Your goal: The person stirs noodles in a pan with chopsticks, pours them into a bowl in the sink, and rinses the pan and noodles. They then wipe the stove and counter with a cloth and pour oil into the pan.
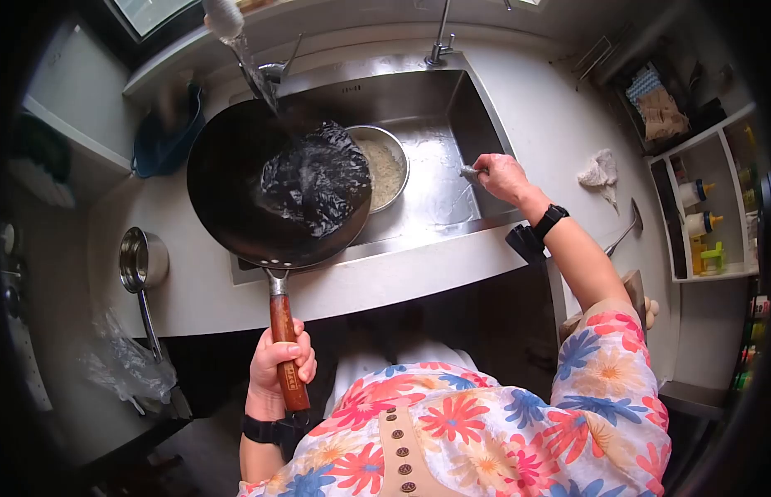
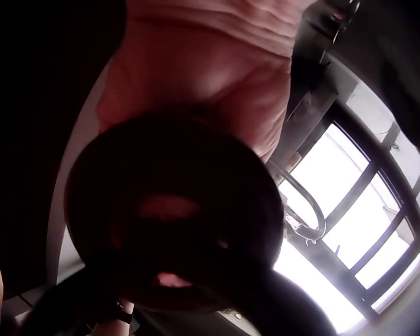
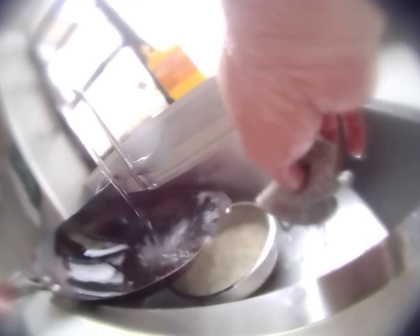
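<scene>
Both hands are holding: my left hand point(image 1: 279, 363) is gripping the handle point(image 1: 282, 317), its long axis running ahead into the wok point(image 1: 226, 184), and my right hand point(image 1: 505, 177) is pinching a grey wad point(image 1: 469, 171). From that pinch, the wok is lying leftward, past the rice bowl point(image 1: 395, 146).

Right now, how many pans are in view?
2: the wok, held by the left hand partly over the sink, and the saucepan on the counter left of it. Dark edges may hide more.
</scene>
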Action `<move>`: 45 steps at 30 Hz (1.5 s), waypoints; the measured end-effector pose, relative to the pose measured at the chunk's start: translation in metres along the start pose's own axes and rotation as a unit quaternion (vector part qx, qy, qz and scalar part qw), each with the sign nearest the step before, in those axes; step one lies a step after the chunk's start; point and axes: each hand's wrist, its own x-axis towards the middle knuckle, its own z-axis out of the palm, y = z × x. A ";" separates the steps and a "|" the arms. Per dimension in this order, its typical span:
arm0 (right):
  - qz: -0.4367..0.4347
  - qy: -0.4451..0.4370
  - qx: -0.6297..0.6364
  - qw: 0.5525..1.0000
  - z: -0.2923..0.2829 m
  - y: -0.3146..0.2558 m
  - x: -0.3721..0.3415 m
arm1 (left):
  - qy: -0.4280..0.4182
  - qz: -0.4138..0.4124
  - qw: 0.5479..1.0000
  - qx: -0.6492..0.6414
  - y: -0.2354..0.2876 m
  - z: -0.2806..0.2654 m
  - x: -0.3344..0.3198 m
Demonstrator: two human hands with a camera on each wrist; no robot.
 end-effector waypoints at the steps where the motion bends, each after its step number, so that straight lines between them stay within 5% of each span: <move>1: 0.004 0.005 -0.032 0.999 -0.004 0.008 0.002 | 0.011 0.015 1.000 0.011 0.000 0.007 -0.001; 9: 0.046 0.018 -0.028 0.998 -0.004 0.036 0.017 | 0.098 0.077 0.988 0.087 -0.006 0.046 -0.011; 25: -0.056 0.002 0.090 0.994 -0.004 0.030 -0.047 | 0.166 0.154 0.955 0.190 -0.026 0.094 0.003; 35: -0.044 -0.013 0.141 0.989 -0.002 0.041 -0.094 | 0.214 0.198 0.923 0.251 -0.037 0.093 0.005; 37: -0.079 0.052 0.093 0.991 -0.004 0.039 -0.103 | 0.216 0.204 0.918 0.264 -0.037 0.088 0.005; 45: -0.030 0.039 0.101 0.994 0.006 -0.012 -0.104 | 0.226 0.199 0.901 0.312 -0.027 0.061 -0.013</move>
